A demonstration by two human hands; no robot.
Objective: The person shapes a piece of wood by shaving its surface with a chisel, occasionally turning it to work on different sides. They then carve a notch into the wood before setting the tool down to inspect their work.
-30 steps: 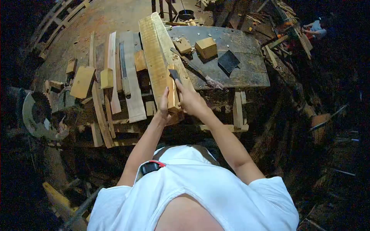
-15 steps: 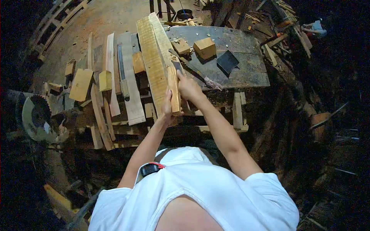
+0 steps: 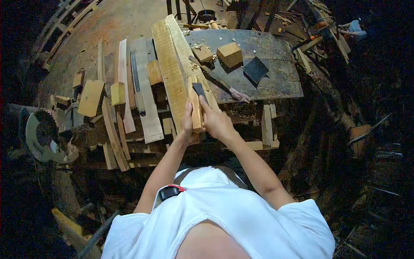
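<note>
My left hand point(image 3: 186, 123) is closed round the left side of a short wooden piece point(image 3: 196, 113), its thumb lying along the edge. At the piece's right side, my right hand point(image 3: 217, 124) grips a dark flat blade point(image 3: 199, 89), whose wide end rests on the wood and points away from me. The handle is hidden in my fingers. Beneath and beyond them lies a long thick beam point(image 3: 169, 69) with wood chips on its right part.
A dark workbench point(image 3: 276, 64) carries a wood block point(image 3: 229, 54), a black square plate point(image 3: 255, 70) and a long tool point(image 3: 215, 79). Boards point(image 3: 146, 103) lie at left, near a round toothed blade point(image 3: 36, 134). Another person point(image 3: 355, 29) is at the far right.
My right hand and the dark blade have moved back toward my body along the wood. More of the blade now shows. My left hand has hardly moved.
</note>
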